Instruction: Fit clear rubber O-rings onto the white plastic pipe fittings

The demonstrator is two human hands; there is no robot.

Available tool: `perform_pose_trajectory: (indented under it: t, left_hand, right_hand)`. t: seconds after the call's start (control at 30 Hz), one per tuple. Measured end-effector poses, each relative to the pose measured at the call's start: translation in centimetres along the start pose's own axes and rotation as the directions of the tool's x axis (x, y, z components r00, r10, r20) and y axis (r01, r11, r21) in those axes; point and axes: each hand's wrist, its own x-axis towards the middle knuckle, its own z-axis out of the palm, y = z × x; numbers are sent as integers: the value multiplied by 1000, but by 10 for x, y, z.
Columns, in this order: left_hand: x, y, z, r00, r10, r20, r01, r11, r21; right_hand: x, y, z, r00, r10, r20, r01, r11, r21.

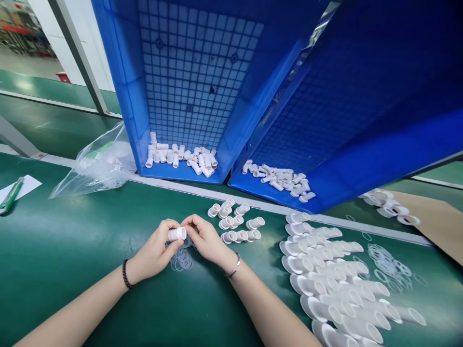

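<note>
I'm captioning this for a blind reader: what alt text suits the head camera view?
A person's left hand holds a short white tube, with the right hand at its rim, over a pile of thin translucent rings on a green table. More white tubes are grouped to the right, and two blue bins behind hold white pieces.

Green workbench (79, 241), white tubes (336, 273) standing in rows, thin rings (384, 260) in loose heaps, clear plastic bag (104, 166), white paper (32, 185).

Blue crates (125, 91) are lining the far edge of the green desk (87, 241) and white tubes (336, 273) are standing in rows, suggesting a factory workshop.
</note>
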Motion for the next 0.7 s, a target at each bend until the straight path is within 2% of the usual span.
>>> perform_pose_trajectory:
  t: [0.07,0.13,0.2,0.3,0.37,0.43,0.5,0.6,0.67,0.7]
  left_hand:
    - [0,-1,4,996,-72,-56,65,991,-116]
    - [2,-1,8,986,-159,-43,143,954,-263]
    - [4,0,12,975,-222,-7,197,881,-430]
    - [7,5,14,961,-274,30,225,717,-660]
    - [8,8,15,953,-297,58,239,621,-747]
    - [8,9,15,945,-321,71,253,574,-779]
    - [7,9,13,937,-345,57,259,574,-777]
    - [8,5,8,927,-374,15,265,628,-732]
    - [11,2,4,922,-388,1,279,663,-695]
    - [13,1,2,919,-395,-5,286,675,-680]
  right_hand:
    - [0,0,0,996,87,28,-90,981,170]
    - [0,0,-1,990,133,42,-139,953,268]
    - [1,3,0,992,121,35,-126,947,297]
    - [2,8,3,996,86,-3,-82,960,268]
    - [2,8,6,995,94,-38,-84,972,219]
    - [-1,2,9,992,102,-73,-91,985,145]
    - [-6,-11,6,995,43,-92,-42,999,12]
    - [-8,-34,-19,986,-116,-117,85,966,-244]
    - [0,-41,-54,969,-134,-207,48,926,-375]
    - [7,-40,-77,959,-99,-266,-29,899,-437]
